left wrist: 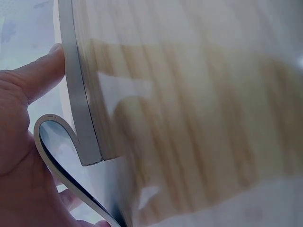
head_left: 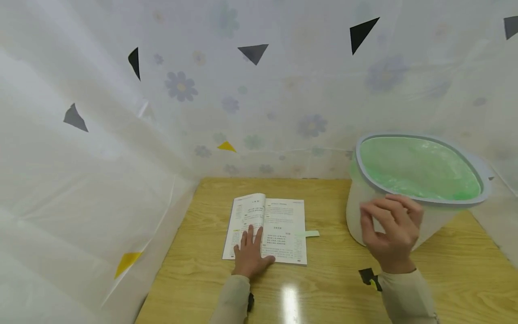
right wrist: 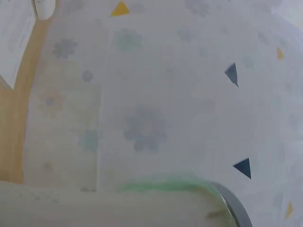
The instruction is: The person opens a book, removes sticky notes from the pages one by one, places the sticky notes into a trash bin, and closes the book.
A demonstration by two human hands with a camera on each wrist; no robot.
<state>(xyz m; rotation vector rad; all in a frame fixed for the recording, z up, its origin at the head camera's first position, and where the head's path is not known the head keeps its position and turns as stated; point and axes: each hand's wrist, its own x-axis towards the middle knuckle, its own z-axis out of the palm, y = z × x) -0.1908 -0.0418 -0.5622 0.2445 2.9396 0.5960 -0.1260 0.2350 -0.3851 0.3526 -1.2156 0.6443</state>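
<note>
An open book [head_left: 283, 229] with printed text lies on the wooden table [head_left: 323, 288]. My left hand [head_left: 250, 256] rests on its lower left page by the fold, fingers spread, thumb reaching onto the right page. In the left wrist view the book's page edges [left wrist: 78, 94] stand beside the thumb, and a cover [left wrist: 59, 163] curls near the palm. A pale green tab [head_left: 312, 233] sticks out from the book's right side. My right hand [head_left: 391, 231] hovers in front of the bin [head_left: 358, 216], fingers loosely bent towards the thumb, nothing visible between them.
The pale bin has a grey rim [head_left: 421, 199] and a green lining [head_left: 417, 166]; it stands at the table's back right. A translucent flowered sheet [head_left: 283, 103] hangs behind the table, and plain sheeting [head_left: 81, 189] hangs along the left side.
</note>
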